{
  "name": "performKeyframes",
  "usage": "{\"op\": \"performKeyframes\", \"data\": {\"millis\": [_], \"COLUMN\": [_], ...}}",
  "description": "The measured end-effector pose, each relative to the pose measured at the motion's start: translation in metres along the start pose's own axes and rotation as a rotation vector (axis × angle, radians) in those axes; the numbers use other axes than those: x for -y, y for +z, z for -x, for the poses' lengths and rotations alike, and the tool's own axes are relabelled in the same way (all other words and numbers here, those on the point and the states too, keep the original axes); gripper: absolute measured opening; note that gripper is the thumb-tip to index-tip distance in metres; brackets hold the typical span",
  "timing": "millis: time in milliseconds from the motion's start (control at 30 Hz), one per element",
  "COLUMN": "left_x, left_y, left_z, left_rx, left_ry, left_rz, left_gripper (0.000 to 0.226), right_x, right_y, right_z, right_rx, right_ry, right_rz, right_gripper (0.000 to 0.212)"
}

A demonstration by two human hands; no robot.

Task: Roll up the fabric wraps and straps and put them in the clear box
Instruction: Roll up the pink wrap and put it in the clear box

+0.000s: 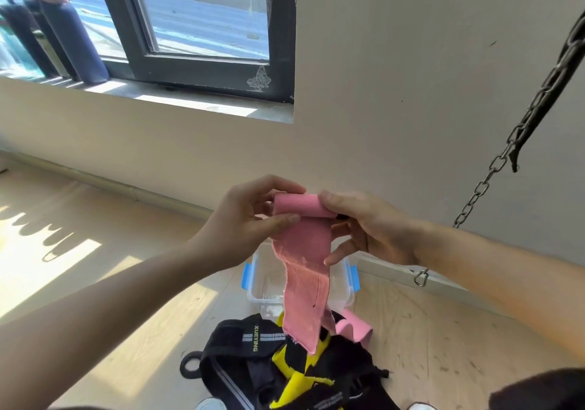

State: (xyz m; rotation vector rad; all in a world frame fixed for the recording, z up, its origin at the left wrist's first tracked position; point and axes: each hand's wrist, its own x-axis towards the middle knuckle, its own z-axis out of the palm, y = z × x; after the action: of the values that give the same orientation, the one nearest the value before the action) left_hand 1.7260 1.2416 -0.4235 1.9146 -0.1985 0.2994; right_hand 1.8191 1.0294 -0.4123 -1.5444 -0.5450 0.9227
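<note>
Most of the view is taken up by a pale wall (411, 93) and a light wooden floor (443, 330), with a dark-framed window (196, 29) set at upper left and a metal chain (506, 156) hung down at the right. On the floor, at the bottom of the view, a pile of black and yellow straps (285, 371) is heaped, unrolled. Just beyond the pile the clear box (262, 286) is stood with its lid off and its blue clips folded out; nothing rolled can be made out inside it.

Above the box, the pink wrap (304, 251) is held up in the air, its top end turned into a small roll and its long tail hung down to the pile. The left end of the roll is pinched by the left hand (243, 229), the thumb pressed across the front of the fabric and the fingers curled behind. The right end is gripped by the right hand (370, 229), thumb on top, with the lower fingers loosely curled beside the hanging edge.

Rolling of this first wrap is judged to be at an early stage. For the next move, the roll must be turned tightly between both hands so that the tail is drawn up evenly, its edges kept aligned, before the finished roll is lowered into the box.
</note>
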Motion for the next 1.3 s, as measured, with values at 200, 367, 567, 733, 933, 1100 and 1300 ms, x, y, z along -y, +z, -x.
{"op": "performKeyframes", "data": {"millis": [200,367,567,733,933,1100,1300], "left_x": [0.000,-0.005,-0.013,-0.015,-0.018,-0.015,-0.014], "left_y": [0.007,0.014,0.015,0.009,0.001,0.008,0.009], "left_z": [0.006,0.005,-0.002,-0.005,-0.004,-0.002,-0.004], "left_rx": [0.117,0.213,0.103,0.026,-0.056,-0.079,-0.024], "left_ry": [-0.356,-0.474,-0.414,-0.321,-0.173,-0.088,-0.173], "left_rz": [0.146,0.249,0.148,0.226,0.238,0.213,0.110], "left_gripper": [0.043,0.047,0.039,0.037,0.041,0.037,0.061], "right_x": [-0.004,-0.006,-0.008,-0.005,0.008,0.009,0.012], "right_y": [-0.003,-0.009,-0.010,-0.009,-0.009,-0.004,-0.007], "right_z": [0.000,0.000,0.000,0.000,-0.002,0.000,0.005], "right_rx": [-0.043,-0.093,-0.123,-0.092,-0.076,-0.151,-0.167], "right_ry": [-0.089,-0.177,-0.309,-0.206,-0.127,-0.254,-0.319], "right_rz": [0.087,0.169,0.268,0.178,-0.021,0.026,0.024], "right_gripper": [0.039,0.029,0.028,0.036,0.082,0.053,0.040]}}
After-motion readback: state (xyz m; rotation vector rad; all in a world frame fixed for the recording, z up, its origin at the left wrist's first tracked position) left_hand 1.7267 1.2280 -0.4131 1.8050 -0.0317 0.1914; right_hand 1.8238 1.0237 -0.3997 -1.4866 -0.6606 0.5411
